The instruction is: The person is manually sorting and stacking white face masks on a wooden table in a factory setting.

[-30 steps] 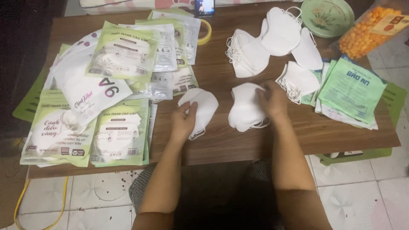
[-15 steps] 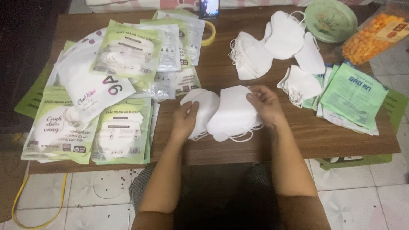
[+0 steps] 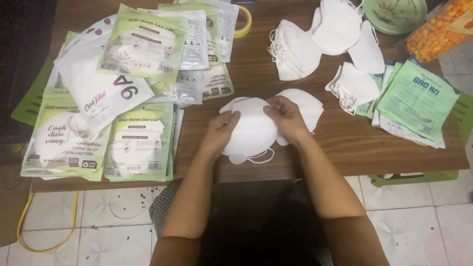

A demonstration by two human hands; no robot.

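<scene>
A small stack of white folded face masks (image 3: 253,133) lies near the front edge of the brown wooden table (image 3: 345,148). My left hand (image 3: 220,130) pinches the stack's left side. My right hand (image 3: 285,116) grips its top right part. An ear loop hangs off the lower edge of the stack. Another white mask (image 3: 310,104) pokes out from under my right hand.
Green and white mask packets (image 3: 138,143) cover the table's left side. More loose white masks (image 3: 315,39) lie at the back, and green packets (image 3: 416,101) at the right. A yellow tape roll (image 3: 245,20), a green plate (image 3: 394,14) and a bag of orange snacks (image 3: 441,29) stand behind.
My right hand has carried a white mask leftwards and laid it over the mask under my left hand; both hands now hold the joined stack.
</scene>
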